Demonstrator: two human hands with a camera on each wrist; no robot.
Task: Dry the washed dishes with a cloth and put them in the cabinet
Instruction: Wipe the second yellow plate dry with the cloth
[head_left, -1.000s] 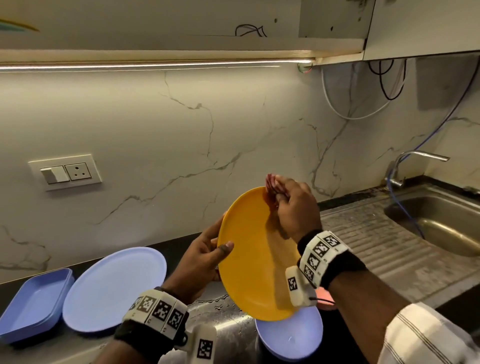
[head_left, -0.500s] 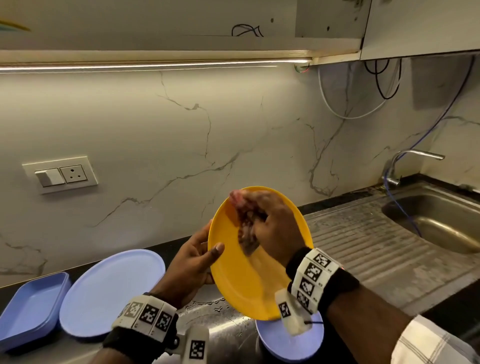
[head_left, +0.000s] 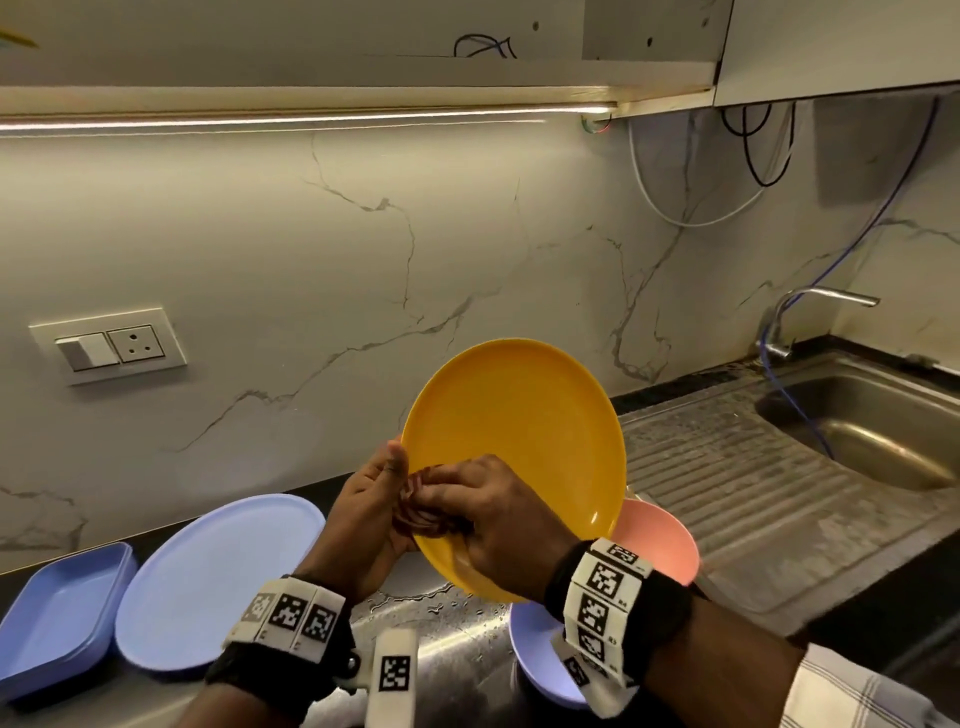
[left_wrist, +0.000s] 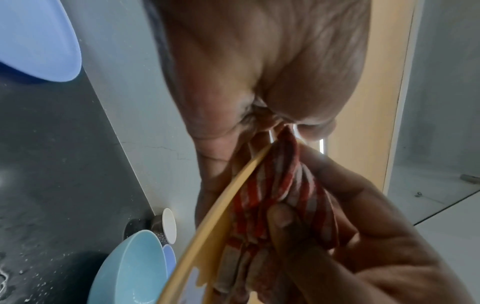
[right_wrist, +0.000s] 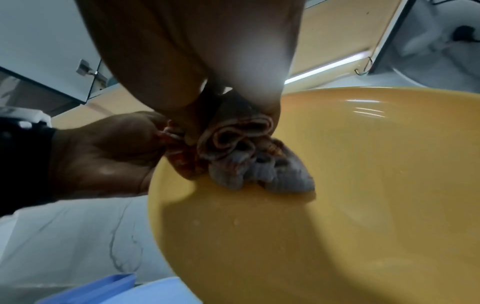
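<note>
A round yellow plate is held tilted on edge above the counter. My left hand grips its left rim, thumb on the front and fingers behind. My right hand holds a bunched red-and-white striped cloth and presses it against the plate's lower left face, right beside the left thumb. The right wrist view shows the cloth crumpled on the plate, with a few droplets below it. In the left wrist view the cloth sits against the plate's rim.
On the dark counter at left lie a blue plate and a blue rectangular tray. Beneath the yellow plate sit a pink dish and a blue dish. A steel sink with tap and ribbed drainboard is right. Wall cabinets hang overhead.
My right hand has wiped the cloth from the plate's top edge down across its face to the lower left. The plate has turned more face-on to me.
</note>
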